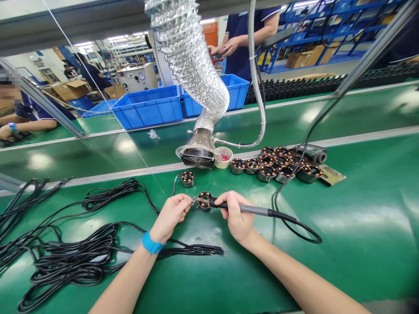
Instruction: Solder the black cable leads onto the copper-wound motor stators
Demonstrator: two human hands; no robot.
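Note:
My right hand (pixel 238 217) grips a soldering iron (pixel 252 209) with a grey and black handle, its tip pointing left over a motor stator (pixel 204 201) wound with copper coils. Just left of that stator, my left hand (pixel 175 214), with a blue band at the wrist, pinches a thin wire end close to the iron's tip. Exactly which wire lies between the fingers is too small to make out. A second stator (pixel 187 179) with a dark cable attached stands slightly farther back.
Black cable bundles (pixel 78 253) lie across the left of the green bench (pixel 366 218). Several stators (pixel 266 171) stand at the back right. A fume extractor (pixel 198 152) hangs ahead, beside a small round tub (pixel 224 157). Blue bins (pixel 149 107) and other people are beyond.

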